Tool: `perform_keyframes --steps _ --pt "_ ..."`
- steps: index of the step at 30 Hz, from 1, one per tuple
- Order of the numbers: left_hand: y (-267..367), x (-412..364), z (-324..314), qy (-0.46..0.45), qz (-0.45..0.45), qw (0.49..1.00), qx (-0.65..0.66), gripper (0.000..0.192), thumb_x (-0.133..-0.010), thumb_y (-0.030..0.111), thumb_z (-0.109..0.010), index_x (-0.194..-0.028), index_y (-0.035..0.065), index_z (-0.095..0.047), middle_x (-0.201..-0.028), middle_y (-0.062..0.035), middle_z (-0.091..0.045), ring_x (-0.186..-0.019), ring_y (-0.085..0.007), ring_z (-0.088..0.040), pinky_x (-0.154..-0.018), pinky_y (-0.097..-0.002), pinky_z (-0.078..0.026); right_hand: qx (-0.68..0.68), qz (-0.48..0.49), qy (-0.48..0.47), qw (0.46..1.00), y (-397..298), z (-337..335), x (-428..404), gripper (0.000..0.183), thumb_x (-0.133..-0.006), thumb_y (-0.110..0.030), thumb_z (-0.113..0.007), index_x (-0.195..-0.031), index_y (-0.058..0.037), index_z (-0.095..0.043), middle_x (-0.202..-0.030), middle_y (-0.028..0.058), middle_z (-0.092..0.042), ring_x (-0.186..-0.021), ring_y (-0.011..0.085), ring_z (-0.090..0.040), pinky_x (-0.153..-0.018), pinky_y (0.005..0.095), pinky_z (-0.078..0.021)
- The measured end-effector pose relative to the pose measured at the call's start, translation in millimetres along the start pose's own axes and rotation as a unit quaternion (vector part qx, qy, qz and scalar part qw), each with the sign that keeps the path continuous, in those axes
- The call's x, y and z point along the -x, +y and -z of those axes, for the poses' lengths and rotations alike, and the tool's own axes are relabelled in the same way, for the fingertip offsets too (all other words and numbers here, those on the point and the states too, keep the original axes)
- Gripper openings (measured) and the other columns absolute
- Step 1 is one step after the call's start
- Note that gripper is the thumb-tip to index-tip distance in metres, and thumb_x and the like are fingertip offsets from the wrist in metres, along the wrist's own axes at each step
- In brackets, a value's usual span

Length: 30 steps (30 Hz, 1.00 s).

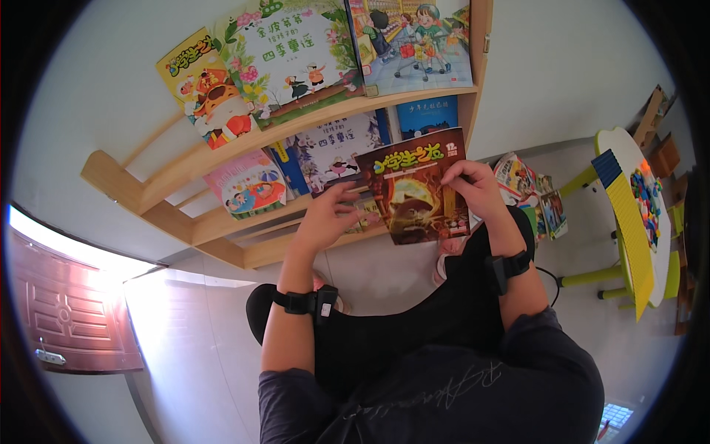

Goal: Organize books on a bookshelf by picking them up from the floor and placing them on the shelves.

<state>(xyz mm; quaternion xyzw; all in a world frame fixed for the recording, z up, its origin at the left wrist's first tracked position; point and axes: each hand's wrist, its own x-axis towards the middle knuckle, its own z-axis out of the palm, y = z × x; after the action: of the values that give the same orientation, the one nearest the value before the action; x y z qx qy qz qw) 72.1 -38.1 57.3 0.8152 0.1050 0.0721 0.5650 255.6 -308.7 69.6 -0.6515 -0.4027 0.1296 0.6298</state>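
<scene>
A brown illustrated children's magazine [416, 194] is gripped at its right edge by my right hand [477, 186], thumb on the cover. My left hand [330, 216] is beside the magazine's left edge, fingers apart and holding nothing. Behind them stands a wooden book rack [222, 227]. Its middle tier holds a pink picture book [247, 186], a lilac picture book [333, 144] and a blue book [427, 116]. The magazine partly hides this tier and the lower one.
The top tier carries a yellow magazine [205, 91], a large nursery-rhyme book [294, 61] and a supermarket-scene book [416, 44]. More magazines [518, 180] lie piled on the floor at right. Beyond is a low white table [615, 144] with colourful building bricks [646, 205]. A brown door [72, 305] is at far left.
</scene>
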Motion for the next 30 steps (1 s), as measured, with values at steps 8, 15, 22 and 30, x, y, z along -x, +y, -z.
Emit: perform_keyframes --steps 8,15,22,30 --pt "-2.7 1.6 -5.5 -0.091 0.005 0.992 0.086 0.019 -0.09 0.01 -0.072 -0.103 -0.0009 -0.063 -0.092 -0.0049 -0.068 -0.087 -0.011 -0.066 -0.074 -0.0266 -0.054 -0.043 0.009 -0.024 0.999 0.1 -8.8 1.5 0.013 -0.089 0.007 -0.059 -0.085 -0.0007 -0.068 -0.086 0.0023 -0.068 -0.083 0.0107 -0.062 -0.077 0.0255 -0.0487" --pt "7.4 1.3 -10.1 0.029 -0.08 0.995 -0.052 0.016 -0.09 0.011 -0.069 -0.088 -0.002 -0.061 -0.072 -0.007 -0.062 -0.066 -0.0098 -0.057 -0.06 -0.0273 -0.046 -0.058 0.01 -0.022 0.998 3.4 -10.0 5.3 0.014 -0.088 0.008 -0.06 -0.085 -0.0016 -0.069 -0.085 0.0022 -0.069 -0.082 0.0101 -0.062 -0.076 0.0242 -0.048" --pt "17.0 5.7 29.9 0.31 -0.209 0.918 -0.13 0.012 -0.087 0.007 -0.07 -0.091 -0.0015 -0.063 -0.074 -0.011 -0.063 -0.063 -0.0181 -0.057 -0.059 -0.0303 -0.047 -0.136 0.078 0.004 0.988 -3.3 -16.3 -4.6 0.017 -0.089 0.005 -0.059 -0.103 -0.0007 -0.065 -0.129 0.0114 -0.052 -0.106 0.0214 -0.063 -0.093 0.0352 -0.0492" --pt "30.1 20.7 117.9 0.51 -0.268 0.814 0.071 0.007 -0.1 0.008 -0.056 -0.103 0.0019 -0.057 -0.087 0.0 -0.061 -0.073 -0.0048 -0.053 -0.064 -0.0215 -0.044 -0.141 -0.002 0.008 0.99 13.2 -10.1 -4.1 0.013 -0.091 0.006 -0.056 -0.099 -0.0008 -0.063 -0.109 0.0073 -0.062 -0.09 0.0147 -0.066 -0.073 0.0254 -0.0518"
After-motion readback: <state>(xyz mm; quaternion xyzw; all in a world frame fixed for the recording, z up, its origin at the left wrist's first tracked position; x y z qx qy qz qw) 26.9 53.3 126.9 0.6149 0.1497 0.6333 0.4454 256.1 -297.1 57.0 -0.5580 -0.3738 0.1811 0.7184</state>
